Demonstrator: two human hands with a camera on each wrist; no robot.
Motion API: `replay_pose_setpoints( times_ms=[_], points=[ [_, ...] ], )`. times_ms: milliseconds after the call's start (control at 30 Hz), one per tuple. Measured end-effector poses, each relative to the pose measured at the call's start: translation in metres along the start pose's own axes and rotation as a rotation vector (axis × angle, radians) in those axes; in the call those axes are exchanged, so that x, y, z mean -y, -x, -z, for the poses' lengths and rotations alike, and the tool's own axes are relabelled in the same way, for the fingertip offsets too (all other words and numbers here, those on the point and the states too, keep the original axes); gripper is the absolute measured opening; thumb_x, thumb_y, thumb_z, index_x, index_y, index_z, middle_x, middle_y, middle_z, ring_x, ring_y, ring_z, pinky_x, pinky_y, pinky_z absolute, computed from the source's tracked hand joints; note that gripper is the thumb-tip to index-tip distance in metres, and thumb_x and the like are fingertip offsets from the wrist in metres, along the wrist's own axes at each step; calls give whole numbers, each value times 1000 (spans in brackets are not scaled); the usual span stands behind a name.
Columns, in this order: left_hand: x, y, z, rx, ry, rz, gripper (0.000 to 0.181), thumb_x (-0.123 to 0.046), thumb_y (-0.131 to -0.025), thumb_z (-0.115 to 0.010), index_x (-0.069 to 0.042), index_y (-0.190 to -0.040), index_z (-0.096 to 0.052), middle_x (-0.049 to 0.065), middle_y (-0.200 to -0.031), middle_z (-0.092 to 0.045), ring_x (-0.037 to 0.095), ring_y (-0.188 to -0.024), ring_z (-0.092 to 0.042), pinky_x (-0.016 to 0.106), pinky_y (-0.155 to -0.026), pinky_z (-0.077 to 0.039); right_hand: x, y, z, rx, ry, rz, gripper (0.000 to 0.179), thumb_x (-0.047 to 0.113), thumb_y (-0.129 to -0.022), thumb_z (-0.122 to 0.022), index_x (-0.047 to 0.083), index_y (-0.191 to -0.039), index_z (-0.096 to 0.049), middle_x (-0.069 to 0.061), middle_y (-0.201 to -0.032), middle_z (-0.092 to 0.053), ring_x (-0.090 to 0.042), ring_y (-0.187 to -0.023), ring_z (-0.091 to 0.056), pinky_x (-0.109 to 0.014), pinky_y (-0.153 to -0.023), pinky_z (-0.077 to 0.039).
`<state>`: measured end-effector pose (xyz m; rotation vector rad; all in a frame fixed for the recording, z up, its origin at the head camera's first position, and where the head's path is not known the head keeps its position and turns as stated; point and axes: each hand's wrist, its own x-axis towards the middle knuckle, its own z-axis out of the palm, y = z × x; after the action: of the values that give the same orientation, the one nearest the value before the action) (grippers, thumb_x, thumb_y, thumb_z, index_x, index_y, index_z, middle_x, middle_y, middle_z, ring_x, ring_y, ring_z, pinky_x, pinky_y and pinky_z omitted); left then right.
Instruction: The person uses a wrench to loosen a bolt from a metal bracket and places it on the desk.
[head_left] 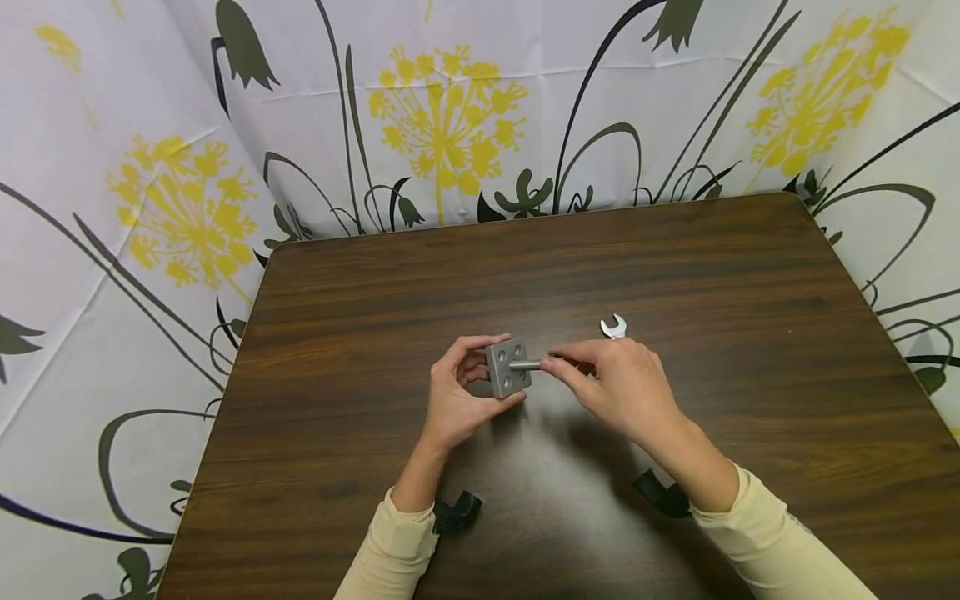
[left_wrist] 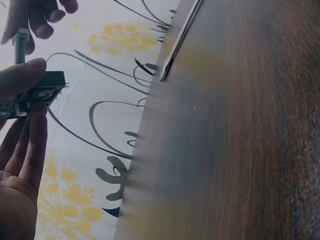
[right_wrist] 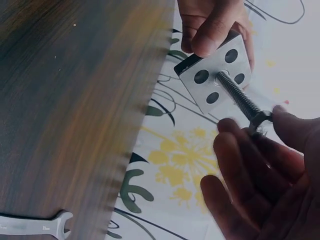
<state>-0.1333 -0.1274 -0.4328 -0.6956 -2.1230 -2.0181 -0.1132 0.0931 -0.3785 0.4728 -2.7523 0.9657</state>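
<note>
My left hand [head_left: 459,407] grips a square grey metal block [head_left: 498,368] by its edges, fingers on the far side and thumb below, above the table. Several round holes show in the block's face. A threaded bolt [head_left: 529,365] runs through its middle and sticks out toward my right hand [head_left: 630,387]. In the right wrist view, a hex nut [right_wrist: 260,119] sits near the bolt's free end, and my right thumb and index finger pinch it. The other right fingers hang loosely spread. The bolt's opposite end [left_wrist: 21,110] pokes out below the block in the left wrist view.
An open-ended wrench [head_left: 614,327] lies on the dark wood table [head_left: 337,333] just beyond my right hand, which partly covers it. Black wrist mounts [head_left: 459,512] sit at both cuffs. A flower-patterned curtain [head_left: 480,167] hangs behind the table's back edge.
</note>
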Motion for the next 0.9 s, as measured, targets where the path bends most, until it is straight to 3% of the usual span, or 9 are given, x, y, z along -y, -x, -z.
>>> replay_pose_setpoints(
  times_ms=[167,400,467,600,767,900],
  points=[
    [0,1,0,-5,2,8,67,18,-58,-86,9,-117,-58,24,-118,-65,20,-87,-66,30,-68,-55,-2,1,-1,-29,-13,117,27,26,-83,-81,20,-109,-77,9,-95,-70,-9,-75,-62,-32,-57,-47],
    [0,1,-1,-3,-3,3,67,18,-58,-86,9,-117,-58,22,-118,-66,20,-86,-67,31,-67,-56,0,0,0,-2,16,0,26,38,-88,-74,21,-106,-78,8,-85,-72,-7,-63,-55,-31,-51,-41],
    [0,0,0,-3,-1,4,67,18,-57,-86,9,-117,-58,22,-118,-66,20,-86,-67,31,-67,-56,-1,0,0,10,11,34,22,31,-87,-77,21,-106,-78,10,-86,-71,-8,-65,-56,-31,-53,-43],
    [0,1,0,-6,4,12,67,18,-58,-86,9,-117,-57,21,-118,-66,20,-85,-67,32,-67,-56,-1,1,-1,-22,0,128,30,26,-82,-82,23,-111,-76,10,-96,-68,-9,-75,-60,-31,-58,-46],
    [0,1,1,-8,-1,19,67,17,-58,-87,9,-118,-58,20,-119,-66,21,-85,-67,32,-67,-56,0,0,-2,-46,-3,56,28,39,-85,-77,23,-108,-78,10,-95,-73,-7,-71,-61,-31,-53,-45],
    [0,1,1,-4,-2,20,68,17,-58,-87,7,-118,-58,21,-119,-66,21,-86,-67,32,-67,-56,-1,-1,-1,-22,-16,77,21,30,-85,-79,23,-104,-78,11,-95,-72,-7,-72,-62,-31,-56,-46]
  ],
)
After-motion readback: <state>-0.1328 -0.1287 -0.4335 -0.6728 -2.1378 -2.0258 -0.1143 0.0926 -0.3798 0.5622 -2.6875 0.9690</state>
